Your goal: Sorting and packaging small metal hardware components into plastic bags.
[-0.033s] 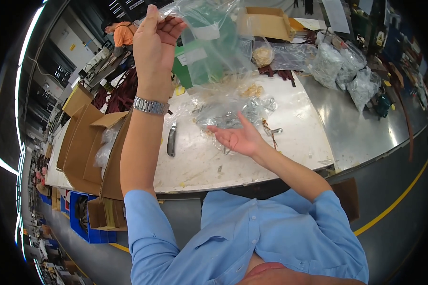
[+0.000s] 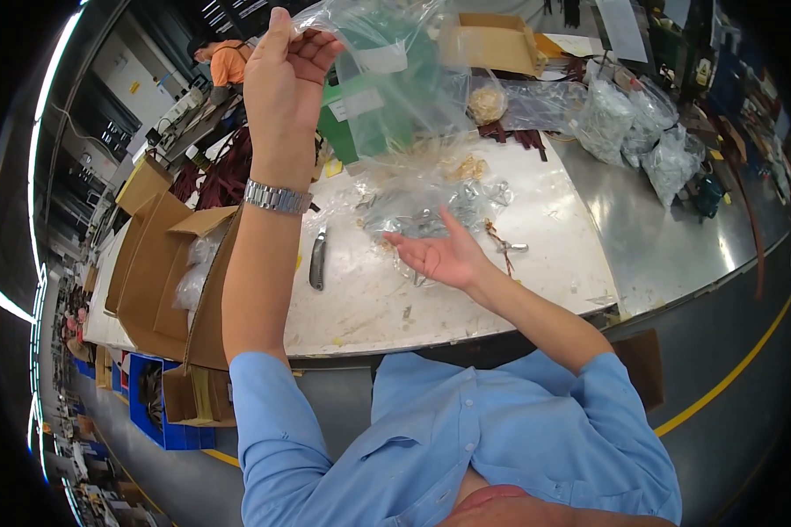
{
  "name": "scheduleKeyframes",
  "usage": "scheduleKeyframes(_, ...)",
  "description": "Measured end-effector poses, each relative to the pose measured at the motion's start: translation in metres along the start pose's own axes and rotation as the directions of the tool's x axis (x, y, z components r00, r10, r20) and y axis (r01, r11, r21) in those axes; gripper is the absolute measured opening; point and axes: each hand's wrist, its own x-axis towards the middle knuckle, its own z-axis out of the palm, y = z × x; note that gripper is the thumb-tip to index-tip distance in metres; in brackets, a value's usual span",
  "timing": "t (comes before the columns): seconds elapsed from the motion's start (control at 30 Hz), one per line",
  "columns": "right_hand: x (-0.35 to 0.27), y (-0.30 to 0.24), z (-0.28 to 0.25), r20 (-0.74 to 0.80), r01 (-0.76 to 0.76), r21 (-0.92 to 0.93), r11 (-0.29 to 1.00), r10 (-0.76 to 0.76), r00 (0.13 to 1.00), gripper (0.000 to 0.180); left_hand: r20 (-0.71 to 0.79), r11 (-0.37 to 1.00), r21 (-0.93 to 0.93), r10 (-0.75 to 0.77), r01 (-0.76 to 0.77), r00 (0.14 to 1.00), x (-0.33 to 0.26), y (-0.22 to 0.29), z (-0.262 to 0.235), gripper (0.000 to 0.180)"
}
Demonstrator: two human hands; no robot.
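Workshop clutter is ringing a white desk [image 2: 501,263] where cardboard boxes [image 2: 163,263] are standing at the left edge. Above it the left hand [image 2: 286,70] is pinching the top of a clear bag [image 2: 395,105], fingers pressed together. Below, the right hand [image 2: 439,255] is lying palm-up, fingers spread, under the bag's sagging bottom beside a knife [image 2: 317,259].

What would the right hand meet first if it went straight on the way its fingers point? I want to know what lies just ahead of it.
Probably the clear bag of small metal parts on the white table. The right hand, palm up, points up-left toward it; its fingertips seem to reach the bag's edge, though depth is unclear.
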Motion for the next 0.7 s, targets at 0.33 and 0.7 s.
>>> scheduleKeyframes(0.33, 0.008, -0.029, -0.001, 0.118, 0.09, -0.063, 0.994, -0.082, 0.99, 0.051, -0.037, 0.991, -0.122, -0.067, 0.062, 0.997, -0.029, 0.039, -0.003, 0.023)
scheduleKeyframes(0.7, -0.051, -0.059, 0.028, -0.084, 0.348, -0.718, 0.603, -0.571, 0.816, 0.038, -0.179, 0.699, 0.658, -0.215, 0.28, 0.96, -0.214, 0.078, -0.188, 0.026)
